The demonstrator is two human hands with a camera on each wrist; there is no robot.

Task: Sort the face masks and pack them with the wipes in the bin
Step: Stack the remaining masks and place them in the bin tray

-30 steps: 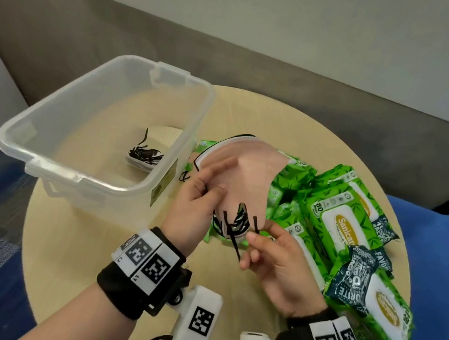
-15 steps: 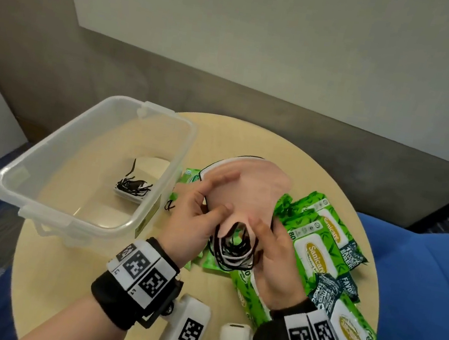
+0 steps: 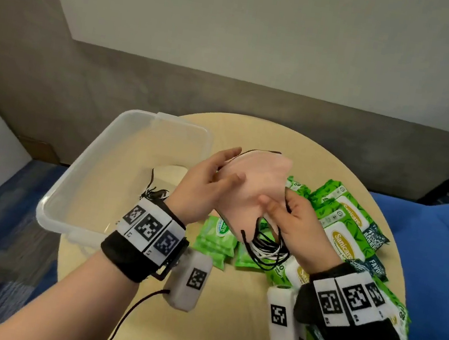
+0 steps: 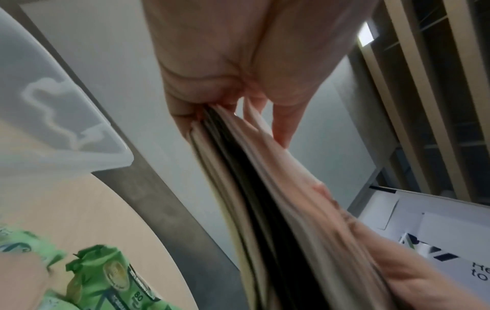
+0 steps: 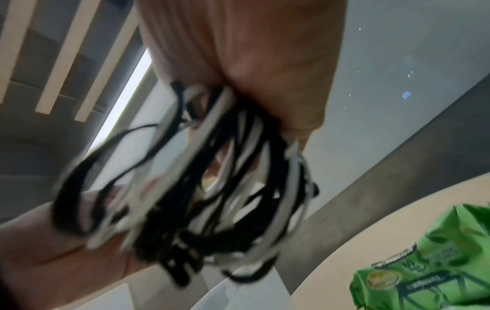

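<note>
Masks (image 3: 255, 186) stacked, raised above table (image 3: 222, 329); left hand (image 3: 200, 189) and right hand (image 3: 296, 224) each grip opposite ends.

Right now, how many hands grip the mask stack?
2: the left hand holds the mask stack at its upper edge; the right hand pinches its lower end above the ear loops.

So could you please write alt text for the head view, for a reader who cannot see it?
Both hands, left hand and right hand, hold a stack of face masks above a round table, black and white ear loops dangling. A clear bin sits left; green wipes packs lie right.
</note>
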